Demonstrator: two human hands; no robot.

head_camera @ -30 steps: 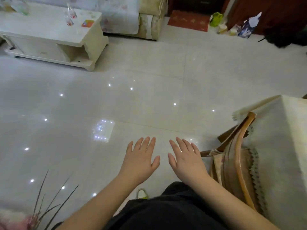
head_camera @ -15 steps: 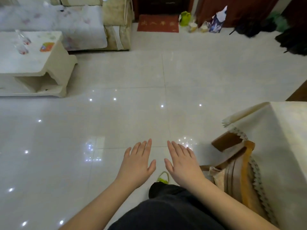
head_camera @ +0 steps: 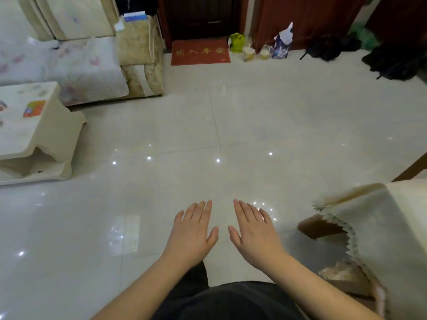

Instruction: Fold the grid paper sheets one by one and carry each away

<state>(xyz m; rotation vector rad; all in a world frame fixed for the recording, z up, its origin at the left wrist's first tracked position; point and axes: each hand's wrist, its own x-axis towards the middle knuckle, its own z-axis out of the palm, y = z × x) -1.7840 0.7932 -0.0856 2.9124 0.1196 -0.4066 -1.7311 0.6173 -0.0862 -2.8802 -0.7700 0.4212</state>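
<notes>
Both hands out in front, palms down, over glossy tiled floor (head_camera: 277,116). Left hand (head_camera: 193,236) flat, fingers (head_camera: 201,211) straight and close together, thumb out toward the other hand, holding nothing, touching nothing. Right hand (head_camera: 255,236) same pose, fingers (head_camera: 248,212) straight, slightly spread, thumb pointing inward, empty too. Hands side by side, a narrow gap between the thumbs, not touching. Bare forearms run back to bottom edge, dark clothing (head_camera: 231,299) between them. No grid paper sheet can be seen in this view, neither in hand nor on any surface shown. Right edge: desk (head_camera: 406,227) covered by cream cloth with a zigzag trimmed hem, corner of the cloth hanging near the right hand but apart from it; wooden chair (head_camera: 321,227) partly under the cloth. Left edge: low white coffee table (head_camera: 34,125) with an orange card (head_camera: 34,109) on top. Behind it a sofa (head_camera: 76,65) with floral cover. Far side: red doormat (head_camera: 200,51) at a dark door, yellow-green bag (head_camera: 236,42) and a blue gift bag (head_camera: 282,42) just right of the mat, dark bags (head_camera: 392,61) at far right.
</notes>
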